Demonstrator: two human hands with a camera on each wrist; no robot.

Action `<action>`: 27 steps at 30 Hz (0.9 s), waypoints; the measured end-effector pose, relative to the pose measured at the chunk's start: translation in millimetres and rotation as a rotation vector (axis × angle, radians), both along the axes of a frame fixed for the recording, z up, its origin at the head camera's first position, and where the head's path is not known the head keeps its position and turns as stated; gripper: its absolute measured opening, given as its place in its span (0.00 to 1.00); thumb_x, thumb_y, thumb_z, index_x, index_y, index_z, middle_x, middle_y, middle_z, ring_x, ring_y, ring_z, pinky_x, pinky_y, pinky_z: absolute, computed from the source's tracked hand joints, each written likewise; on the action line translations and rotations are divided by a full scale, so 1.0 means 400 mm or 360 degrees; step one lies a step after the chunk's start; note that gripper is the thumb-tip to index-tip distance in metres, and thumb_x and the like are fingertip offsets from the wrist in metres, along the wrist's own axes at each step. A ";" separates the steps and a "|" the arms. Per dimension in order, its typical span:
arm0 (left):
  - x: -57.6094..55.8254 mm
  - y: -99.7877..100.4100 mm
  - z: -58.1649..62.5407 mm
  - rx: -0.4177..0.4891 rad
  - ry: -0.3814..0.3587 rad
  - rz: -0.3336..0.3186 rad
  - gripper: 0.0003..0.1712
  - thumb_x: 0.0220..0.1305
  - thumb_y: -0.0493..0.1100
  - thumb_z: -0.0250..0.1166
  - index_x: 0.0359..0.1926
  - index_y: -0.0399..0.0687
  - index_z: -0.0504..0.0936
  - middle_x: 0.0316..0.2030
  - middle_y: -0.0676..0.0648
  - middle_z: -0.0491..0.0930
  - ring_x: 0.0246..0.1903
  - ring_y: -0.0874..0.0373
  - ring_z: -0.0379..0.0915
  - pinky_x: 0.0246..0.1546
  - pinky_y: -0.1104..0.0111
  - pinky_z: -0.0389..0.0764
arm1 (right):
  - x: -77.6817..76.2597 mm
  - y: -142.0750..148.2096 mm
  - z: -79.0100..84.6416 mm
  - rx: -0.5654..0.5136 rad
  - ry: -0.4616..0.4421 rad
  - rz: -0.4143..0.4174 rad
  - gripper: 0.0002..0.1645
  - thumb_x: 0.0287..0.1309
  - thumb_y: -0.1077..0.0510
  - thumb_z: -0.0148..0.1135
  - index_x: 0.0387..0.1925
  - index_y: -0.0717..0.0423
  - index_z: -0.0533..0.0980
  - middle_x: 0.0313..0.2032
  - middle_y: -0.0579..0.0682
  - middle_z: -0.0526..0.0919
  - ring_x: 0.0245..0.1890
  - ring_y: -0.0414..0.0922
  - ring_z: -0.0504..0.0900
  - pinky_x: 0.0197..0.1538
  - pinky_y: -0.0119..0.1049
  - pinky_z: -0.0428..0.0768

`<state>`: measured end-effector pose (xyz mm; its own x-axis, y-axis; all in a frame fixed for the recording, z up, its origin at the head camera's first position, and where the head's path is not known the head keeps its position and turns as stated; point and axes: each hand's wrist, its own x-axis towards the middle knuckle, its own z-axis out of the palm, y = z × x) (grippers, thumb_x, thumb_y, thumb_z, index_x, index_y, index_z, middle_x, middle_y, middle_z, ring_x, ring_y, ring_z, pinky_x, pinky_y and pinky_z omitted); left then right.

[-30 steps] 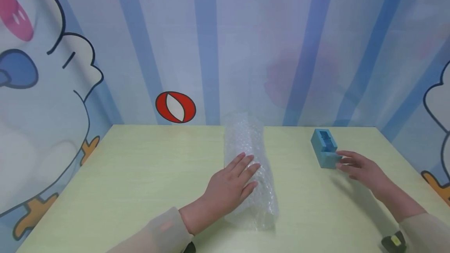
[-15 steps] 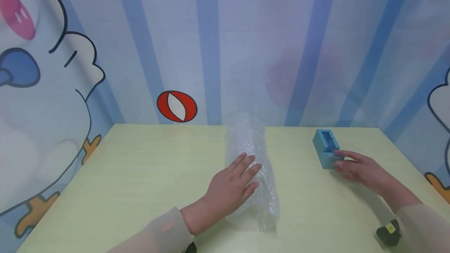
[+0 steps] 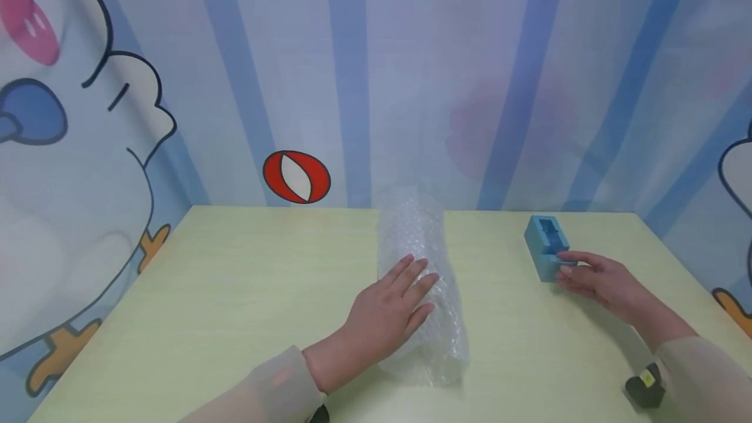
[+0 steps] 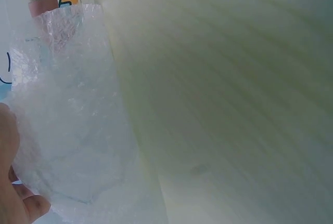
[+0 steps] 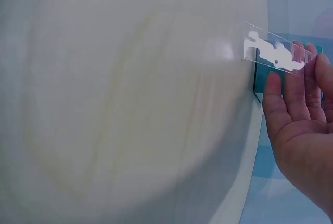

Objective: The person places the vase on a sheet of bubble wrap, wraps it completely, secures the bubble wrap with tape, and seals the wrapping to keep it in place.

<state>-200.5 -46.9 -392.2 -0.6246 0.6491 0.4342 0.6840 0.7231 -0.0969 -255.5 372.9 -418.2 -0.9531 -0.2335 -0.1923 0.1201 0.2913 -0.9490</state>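
Observation:
My left hand (image 3: 384, 318) lies with its fingers spread on a long folded piece of bubble wrap (image 3: 414, 227) in the middle of the table; whether anything is inside cannot be made out. In the left wrist view, the wrap (image 4: 78, 115) fills the left side. At the right, my right hand (image 3: 608, 286) is at the front of a light-blue tape dispenser (image 3: 548, 269) with a hollow in its top. Thumb and finger pinch one end of a short clear tape strip (image 5: 276, 55), shining with glare in the right wrist view.
The pale yellow-green table (image 3: 264, 266) ends at a printed backdrop (image 3: 399, 83) with blue stripes and cartoon figures. A dark device (image 3: 645, 387) with a yellow label sits under the right wrist.
My right hand has moved slightly left toward the dispenser, and its thumb and finger have come together on the tape. The left hand has stayed on the bubble wrap.

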 end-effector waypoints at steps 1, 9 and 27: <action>0.000 0.001 0.000 0.0001 0.0006 0.0000 0.28 0.75 0.55 0.59 0.70 0.52 0.74 0.70 0.46 0.74 0.73 0.50 0.68 0.60 0.67 0.83 | 0.001 -0.001 0.001 0.0020 0.0012 -0.0005 0.20 0.78 0.55 0.50 0.66 0.54 0.70 0.41 0.27 0.85 0.44 0.25 0.86 0.49 0.22 0.84; 0.000 0.004 0.002 -0.0006 0.0043 0.0006 0.28 0.74 0.56 0.60 0.69 0.52 0.75 0.70 0.46 0.75 0.73 0.50 0.68 0.57 0.68 0.84 | 0.004 -0.013 0.003 -0.0002 0.0026 -0.0102 0.18 0.77 0.57 0.52 0.63 0.55 0.71 0.39 0.28 0.87 0.42 0.26 0.87 0.49 0.21 0.83; -0.002 0.000 -0.003 -0.0011 0.0030 0.0010 0.28 0.75 0.56 0.59 0.70 0.53 0.74 0.70 0.47 0.74 0.73 0.50 0.68 0.58 0.68 0.83 | 0.012 -0.033 0.009 0.0408 0.0044 -0.0208 0.41 0.73 0.48 0.59 0.74 0.69 0.60 0.37 0.29 0.89 0.39 0.17 0.81 0.44 0.15 0.75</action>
